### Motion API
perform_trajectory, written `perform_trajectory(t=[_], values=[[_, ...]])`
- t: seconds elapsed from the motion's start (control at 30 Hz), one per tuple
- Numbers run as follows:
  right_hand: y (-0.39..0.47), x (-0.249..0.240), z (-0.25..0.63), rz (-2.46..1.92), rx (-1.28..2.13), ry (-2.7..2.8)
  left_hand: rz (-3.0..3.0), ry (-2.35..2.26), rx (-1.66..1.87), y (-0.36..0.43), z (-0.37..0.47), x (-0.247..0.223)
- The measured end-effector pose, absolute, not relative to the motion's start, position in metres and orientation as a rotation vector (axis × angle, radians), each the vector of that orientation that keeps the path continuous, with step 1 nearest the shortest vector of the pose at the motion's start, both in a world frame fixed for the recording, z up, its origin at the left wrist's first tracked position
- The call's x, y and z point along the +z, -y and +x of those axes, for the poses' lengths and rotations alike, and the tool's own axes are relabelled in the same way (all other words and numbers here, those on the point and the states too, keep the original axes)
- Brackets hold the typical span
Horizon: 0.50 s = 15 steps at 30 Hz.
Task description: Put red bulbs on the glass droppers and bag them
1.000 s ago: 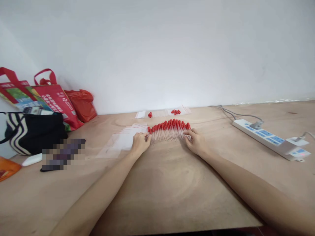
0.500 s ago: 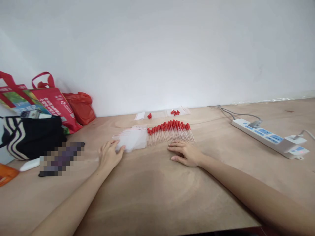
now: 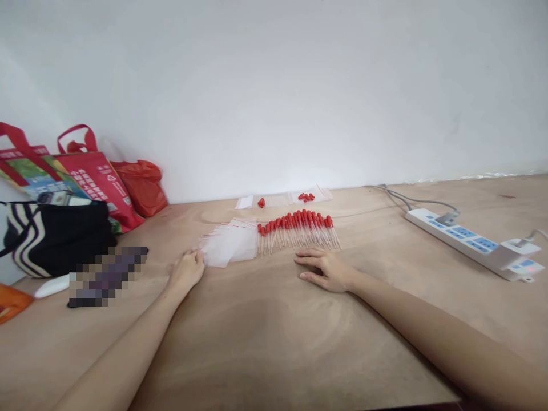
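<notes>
Head view: clear bags [image 3: 230, 242] lie fanned on the tabletop [image 3: 257, 337] between the left hand [image 3: 189, 267] and red-topped droppers [image 3: 295, 229]. Left fingers curl at the bags' edge, grip unclear; the right hand [image 3: 324, 270] rests open near the droppers. Behind, red pieces [image 3: 306, 197] lie in or on clear packets [image 3: 279, 199].
</notes>
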State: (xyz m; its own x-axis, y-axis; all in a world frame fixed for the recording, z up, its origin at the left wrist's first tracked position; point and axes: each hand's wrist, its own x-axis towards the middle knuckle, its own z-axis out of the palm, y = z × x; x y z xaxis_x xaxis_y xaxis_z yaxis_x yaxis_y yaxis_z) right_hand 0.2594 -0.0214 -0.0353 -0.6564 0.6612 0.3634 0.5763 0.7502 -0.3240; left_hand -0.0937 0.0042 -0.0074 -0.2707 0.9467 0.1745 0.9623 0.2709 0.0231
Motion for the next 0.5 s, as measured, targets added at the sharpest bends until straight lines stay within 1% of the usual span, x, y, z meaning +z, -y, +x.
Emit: perform_trajectory(t=[0.1, 0.2, 0.23, 0.27, 0.37, 0.5], values=[[0.021, -0.037, 0.259, -0.933, 0.243, 2.484, -1.834, 2.331, -0.351, 0.003, -0.088, -0.001], [0.021, -0.038, 0.259, -0.936, 0.236, 2.454, -2.076, 2.052, -0.728, 0.018, -0.063, 0.002], [0.021, -0.038, 0.258, -0.941, 0.234, 2.433, -2.214, 1.936, -0.784, 0.024, -0.051, 0.002], [0.021, -0.039, 0.258, -0.949, 0.231, 2.407, -2.388, 1.793, -0.772, 0.031, -0.037, 0.003], [0.018, -0.040, 0.259, -0.979, 0.220, 2.314, -2.814, 1.408, -0.535, 0.046, 0.002, 0.001], [0.014, -0.042, 0.262, -0.937, 0.254, 2.253, -3.030, 1.262, -0.283, 0.047, 0.028, -0.007]])
